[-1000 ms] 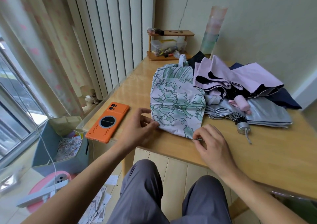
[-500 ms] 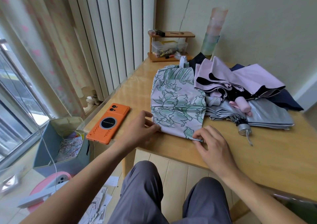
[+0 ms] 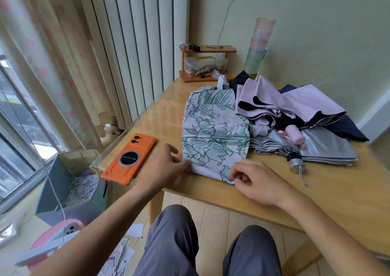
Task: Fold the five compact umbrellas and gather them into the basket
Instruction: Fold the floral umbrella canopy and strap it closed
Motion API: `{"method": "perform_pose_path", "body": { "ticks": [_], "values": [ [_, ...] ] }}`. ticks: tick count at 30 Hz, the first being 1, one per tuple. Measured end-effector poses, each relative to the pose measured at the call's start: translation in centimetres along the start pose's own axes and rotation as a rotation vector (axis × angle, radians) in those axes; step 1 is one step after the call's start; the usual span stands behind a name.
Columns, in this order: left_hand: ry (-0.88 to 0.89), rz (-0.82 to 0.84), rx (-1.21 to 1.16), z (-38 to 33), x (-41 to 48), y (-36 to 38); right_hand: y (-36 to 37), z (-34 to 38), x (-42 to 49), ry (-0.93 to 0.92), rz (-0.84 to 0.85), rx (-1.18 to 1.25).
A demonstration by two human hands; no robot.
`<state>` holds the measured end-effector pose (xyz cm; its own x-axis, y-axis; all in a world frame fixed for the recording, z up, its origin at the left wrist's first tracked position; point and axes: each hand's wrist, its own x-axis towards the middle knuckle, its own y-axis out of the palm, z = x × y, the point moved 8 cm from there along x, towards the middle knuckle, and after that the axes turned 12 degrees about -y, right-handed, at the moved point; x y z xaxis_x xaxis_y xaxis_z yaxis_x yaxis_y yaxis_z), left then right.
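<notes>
A green-flowered pale umbrella [image 3: 213, 132] lies flattened on the wooden table [image 3: 316, 195], its near hem at the front edge. My left hand [image 3: 166, 168] pinches the hem's left corner. My right hand [image 3: 255, 180] pinches the hem's right corner with curled fingers. To the right lie a silver umbrella [image 3: 322, 149] with a metal handle, a lilac umbrella [image 3: 295, 102] with a pink handle, and a navy one [image 3: 350, 125] underneath. A grey fabric basket [image 3: 69, 204] stands on the floor at the left, below the table.
An orange phone [image 3: 129, 158] lies on the table just left of my left hand. A small wooden shelf [image 3: 207, 64] with a plastic box and a stack of cups [image 3: 258, 45] stand at the back. A white cable runs over the basket. Papers litter the floor.
Both hands stay on the floral umbrella's near hem. The right hand's fingers have curled tighter on the right corner, and the left hand has closed on the left corner.
</notes>
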<state>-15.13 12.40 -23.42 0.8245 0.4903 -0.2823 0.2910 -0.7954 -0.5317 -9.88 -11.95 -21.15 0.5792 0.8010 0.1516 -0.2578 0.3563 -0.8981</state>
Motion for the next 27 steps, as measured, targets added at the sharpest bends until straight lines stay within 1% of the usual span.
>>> {"method": "perform_pose_path", "body": {
  "ticks": [1,4,5,6,8,10,15,20,21,22,24,25,26,27],
  "values": [
    [0.001,-0.006,-0.009,-0.1,0.0,0.1,-0.7,0.0,0.9,0.004,-0.008,-0.028],
    [0.002,-0.041,0.005,-0.1,-0.2,0.1,-2.3,0.2,4.3,-0.077,-0.152,-0.17],
    [0.007,-0.053,0.009,0.0,-0.3,0.1,-1.9,0.2,5.5,-0.1,-0.134,-0.195],
    [0.01,-0.064,0.011,0.1,-0.3,0.0,-1.0,-0.1,6.6,-0.099,-0.076,-0.214],
    [0.021,-0.089,0.022,0.2,-0.4,-0.1,1.0,-1.3,8.1,-0.043,0.082,-0.295],
    [0.037,-0.102,0.019,0.1,-0.5,-0.1,2.1,-2.4,8.7,-0.002,0.164,-0.383],
    [0.047,-0.055,-0.004,0.1,-0.1,0.6,3.3,-3.8,8.4,0.036,0.221,-0.355],
    [-0.005,-0.017,0.042,0.1,0.8,0.6,3.6,-4.3,7.7,0.035,0.21,-0.314],
    [0.023,-0.034,0.082,-0.2,0.8,0.8,3.6,-4.3,7.7,0.033,0.205,-0.309],
    [0.114,-0.097,0.164,-1.1,0.6,0.7,3.6,-4.2,7.7,0.032,0.201,-0.304],
    [0.433,-0.269,0.348,-3.8,-0.4,1.1,3.5,-4.1,7.9,0.039,0.199,-0.288],
    [0.576,-0.296,0.408,-4.8,-0.8,1.8,3.4,-3.9,8.0,0.05,0.196,-0.283],
    [0.664,-0.279,0.463,-5.4,-0.7,2.7,3.1,-3.6,8.1,0.062,0.186,-0.28],
    [0.701,-0.244,0.506,-5.5,-0.1,3.5,2.9,-3.2,8.2,0.074,0.169,-0.281]
  ]
}}
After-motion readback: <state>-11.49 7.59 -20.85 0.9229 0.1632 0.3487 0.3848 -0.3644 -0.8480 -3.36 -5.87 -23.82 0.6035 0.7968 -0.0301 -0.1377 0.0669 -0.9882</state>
